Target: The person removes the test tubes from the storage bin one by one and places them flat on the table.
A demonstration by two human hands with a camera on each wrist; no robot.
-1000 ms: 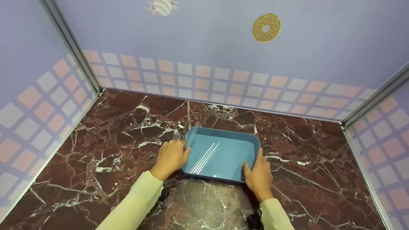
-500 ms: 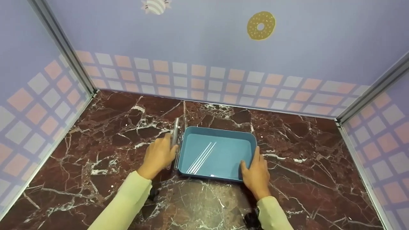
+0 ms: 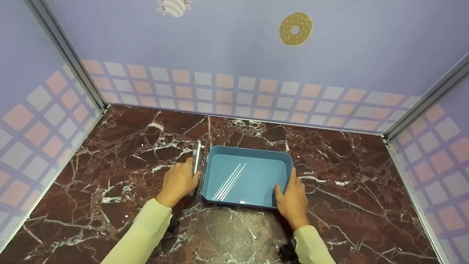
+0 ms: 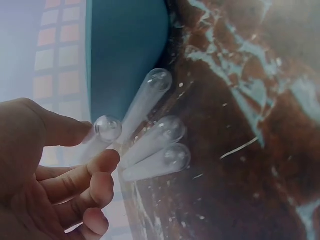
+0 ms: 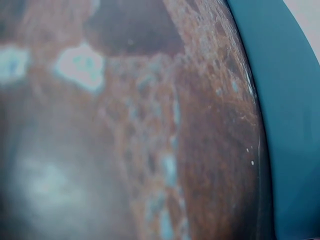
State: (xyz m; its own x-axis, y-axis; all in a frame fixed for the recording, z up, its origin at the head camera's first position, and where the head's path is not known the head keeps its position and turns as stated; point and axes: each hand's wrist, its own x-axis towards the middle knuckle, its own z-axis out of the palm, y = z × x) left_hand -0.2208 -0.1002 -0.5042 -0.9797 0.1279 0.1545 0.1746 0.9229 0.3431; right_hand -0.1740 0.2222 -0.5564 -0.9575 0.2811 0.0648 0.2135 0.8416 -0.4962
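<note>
My left hand (image 3: 177, 183) pinches a clear test tube (image 3: 196, 156) between thumb and fingers, just left of the blue tray (image 3: 253, 154). In the left wrist view the held tube's rounded end (image 4: 108, 129) pokes out past the fingertips. Three more clear tubes (image 4: 150, 95) lie beside it, by the tray's outer wall; from the head they show as thin bright edges. My right hand (image 3: 293, 201) grips the tray's right side near its front corner, thumb inside the rim, fingers outside. Only the tray's wall (image 5: 290, 115) shows in the right wrist view, without the hand.
The tray sits on a dark red marbled surface (image 3: 351, 205). Purple panels with a checked band (image 3: 245, 86) enclose it at the back and both sides. Three pale diagonal lines (image 3: 230, 181) cross the tray's floor.
My left hand has moved left from the tray's left rim, bringing a clear tube out beside it, then lowered slightly. The right hand keeps its grip on the tray. The head view shifted a little.
</note>
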